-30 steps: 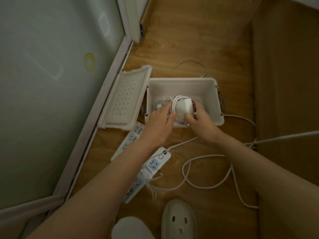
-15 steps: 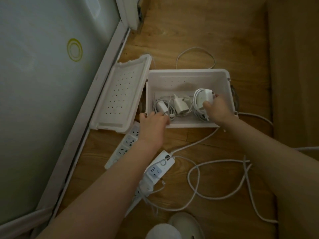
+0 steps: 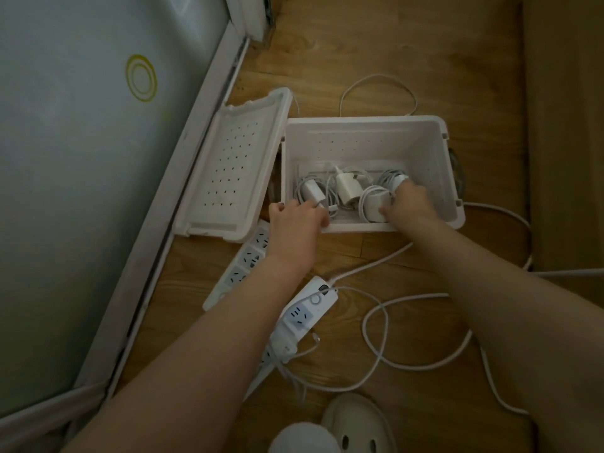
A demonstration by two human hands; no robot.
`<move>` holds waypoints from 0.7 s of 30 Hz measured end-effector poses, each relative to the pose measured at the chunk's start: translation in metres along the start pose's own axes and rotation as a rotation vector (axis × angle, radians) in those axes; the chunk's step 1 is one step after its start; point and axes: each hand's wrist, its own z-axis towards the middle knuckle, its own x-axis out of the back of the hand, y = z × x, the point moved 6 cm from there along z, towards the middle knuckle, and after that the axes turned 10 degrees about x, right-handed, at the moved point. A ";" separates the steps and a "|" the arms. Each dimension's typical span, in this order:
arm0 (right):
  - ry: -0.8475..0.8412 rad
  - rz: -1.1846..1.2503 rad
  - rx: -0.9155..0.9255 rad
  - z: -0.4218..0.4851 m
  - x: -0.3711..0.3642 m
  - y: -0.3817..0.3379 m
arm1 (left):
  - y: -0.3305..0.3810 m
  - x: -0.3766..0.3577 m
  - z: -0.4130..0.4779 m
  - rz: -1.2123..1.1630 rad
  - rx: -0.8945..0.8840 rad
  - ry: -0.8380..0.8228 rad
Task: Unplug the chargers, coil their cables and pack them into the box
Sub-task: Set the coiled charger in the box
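Note:
A white plastic box stands open on the wooden floor. Inside lie white chargers with coiled cables: one at the left, one in the middle. My right hand reaches into the box at the right and grips a third coiled charger low against the box floor. My left hand rests on the box's near left rim, fingers curled over the edge.
The box's perforated lid hangs open to the left, against a grey wall panel. Two power strips lie near my left forearm. Loose white cables loop across the floor. A pale slipper shows at the bottom.
My right hand carried the coiled charger from above the box's middle to its right side and lowered it inside. My left hand let go of it and moved to the near left rim.

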 end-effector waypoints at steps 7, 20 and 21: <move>0.037 0.167 0.216 -0.040 0.004 -0.040 | -0.005 0.001 -0.010 -0.067 -0.152 -0.018; -0.288 0.008 0.726 -0.192 -0.061 -0.101 | -0.110 0.007 -0.136 -0.269 0.167 0.163; -0.371 -0.065 0.689 -0.196 -0.078 -0.094 | -0.116 -0.004 -0.148 -0.286 0.197 0.080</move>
